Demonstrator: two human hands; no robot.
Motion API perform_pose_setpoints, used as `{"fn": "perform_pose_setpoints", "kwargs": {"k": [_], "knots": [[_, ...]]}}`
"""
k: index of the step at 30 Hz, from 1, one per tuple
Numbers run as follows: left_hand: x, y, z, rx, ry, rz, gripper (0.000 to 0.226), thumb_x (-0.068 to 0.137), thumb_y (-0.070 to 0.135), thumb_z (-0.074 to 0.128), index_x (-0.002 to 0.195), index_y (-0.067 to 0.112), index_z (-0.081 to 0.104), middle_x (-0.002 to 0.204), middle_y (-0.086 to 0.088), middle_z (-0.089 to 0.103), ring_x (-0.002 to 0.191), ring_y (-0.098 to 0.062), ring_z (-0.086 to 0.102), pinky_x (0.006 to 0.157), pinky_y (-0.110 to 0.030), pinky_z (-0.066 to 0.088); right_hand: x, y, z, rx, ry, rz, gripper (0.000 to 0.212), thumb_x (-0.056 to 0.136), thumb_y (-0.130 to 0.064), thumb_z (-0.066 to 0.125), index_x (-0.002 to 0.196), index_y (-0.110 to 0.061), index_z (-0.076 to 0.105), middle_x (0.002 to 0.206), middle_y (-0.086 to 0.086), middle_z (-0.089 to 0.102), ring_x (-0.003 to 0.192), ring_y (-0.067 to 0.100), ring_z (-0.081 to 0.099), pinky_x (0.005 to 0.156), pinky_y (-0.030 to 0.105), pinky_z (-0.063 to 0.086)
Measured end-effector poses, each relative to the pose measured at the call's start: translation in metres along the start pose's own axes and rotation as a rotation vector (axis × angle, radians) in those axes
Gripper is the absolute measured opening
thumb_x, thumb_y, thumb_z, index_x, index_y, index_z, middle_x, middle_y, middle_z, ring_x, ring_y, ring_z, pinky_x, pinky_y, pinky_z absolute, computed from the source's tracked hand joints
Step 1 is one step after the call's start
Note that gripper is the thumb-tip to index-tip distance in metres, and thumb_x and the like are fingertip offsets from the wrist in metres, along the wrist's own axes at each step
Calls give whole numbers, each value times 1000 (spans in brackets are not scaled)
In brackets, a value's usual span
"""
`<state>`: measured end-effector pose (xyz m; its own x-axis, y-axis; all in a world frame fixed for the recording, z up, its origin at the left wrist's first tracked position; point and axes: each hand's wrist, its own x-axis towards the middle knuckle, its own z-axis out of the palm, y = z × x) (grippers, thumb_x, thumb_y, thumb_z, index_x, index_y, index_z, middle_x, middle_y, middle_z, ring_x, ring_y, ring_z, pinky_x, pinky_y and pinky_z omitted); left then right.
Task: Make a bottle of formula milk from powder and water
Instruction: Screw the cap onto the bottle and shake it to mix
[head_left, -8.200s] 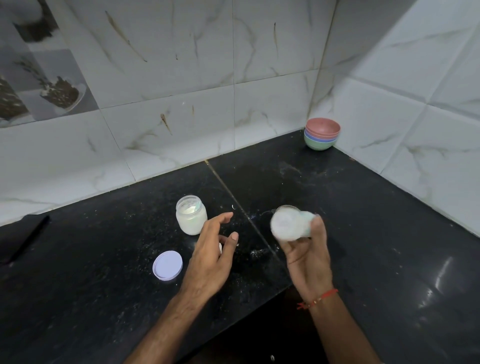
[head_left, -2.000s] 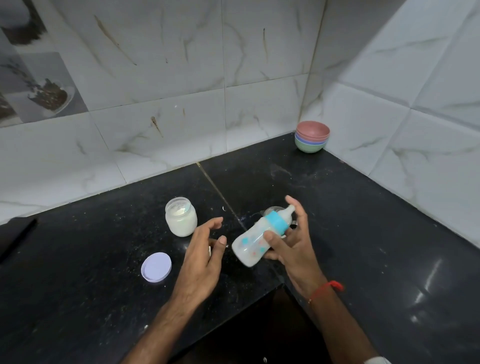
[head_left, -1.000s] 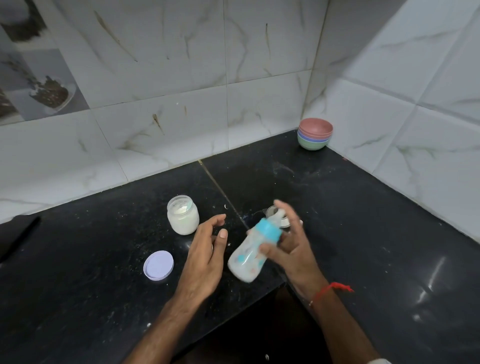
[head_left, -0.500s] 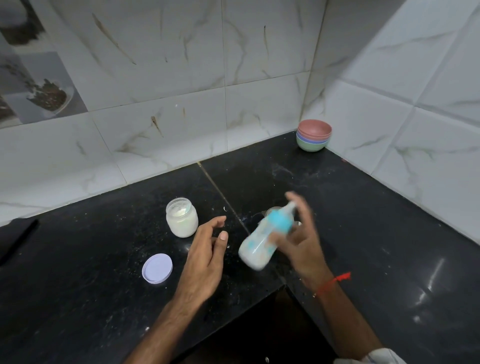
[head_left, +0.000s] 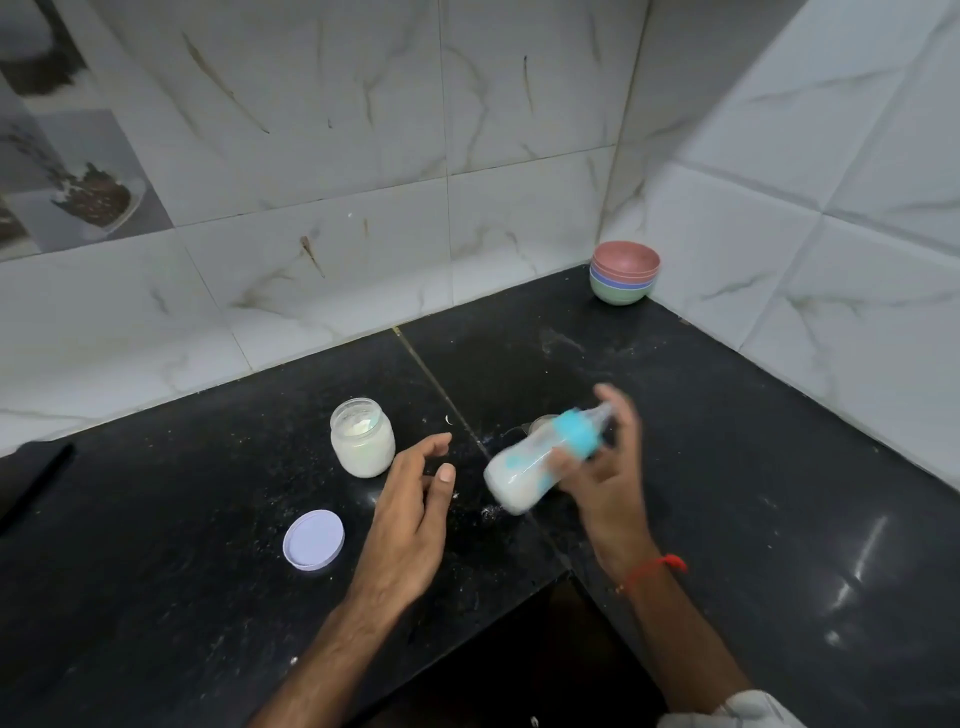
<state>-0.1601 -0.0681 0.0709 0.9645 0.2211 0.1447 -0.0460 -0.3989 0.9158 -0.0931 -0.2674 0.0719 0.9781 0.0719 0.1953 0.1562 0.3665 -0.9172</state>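
The right hand (head_left: 605, 480) grips the capped bottle (head_left: 540, 460) above the worktop (head_left: 727, 467), long axis tilted teat-up toward the far right, while the open left hand (head_left: 413, 512) hovers just beside its base.

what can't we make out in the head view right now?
- Baby bottle and right hand: motion-blurred; markings and fill level unreadable.
- Object behind the bottle: mostly hidden by it, unidentifiable.
- Dark object at left: cut by frame edge.
- Jar contents: depth unclear through cloudy glass.
- Stacked bowls: count uncertain, too small.
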Motion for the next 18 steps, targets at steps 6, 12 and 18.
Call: {"fn": "perform_pose_setpoints", "kwargs": {"k": [6, 12, 18], "knots": [[-2, -2, -2, -7, 5, -1, 34, 108, 31, 49, 141, 33, 53, 136, 20, 58, 107, 2, 62, 92, -24, 49, 6, -1, 4, 288, 184, 6, 59, 100, -14, 63, 148, -35, 34, 130, 9, 60, 103, 18, 71, 84, 40, 62], [-1, 1, 1, 9, -8, 8, 33, 108, 32, 49, 141, 36, 53, 136, 23, 57, 107, 1, 61, 88, -15, 44, 1, 1, 0, -257, -393, 39, 81, 82, -10, 83, 143, -46, 43, 125, 14, 63, 100, 22, 70, 88, 37, 60], [-2, -1, -5, 6, 8, 4, 34, 108, 34, 48, 141, 39, 52, 136, 25, 57, 111, 0, 60, 95, -27, 51, 20, 4, -2, 551, 492, 4, 55, 104, -25, 57, 152, -26, 30, 137, 7, 59, 105, 20, 73, 78, 38, 63]]}}
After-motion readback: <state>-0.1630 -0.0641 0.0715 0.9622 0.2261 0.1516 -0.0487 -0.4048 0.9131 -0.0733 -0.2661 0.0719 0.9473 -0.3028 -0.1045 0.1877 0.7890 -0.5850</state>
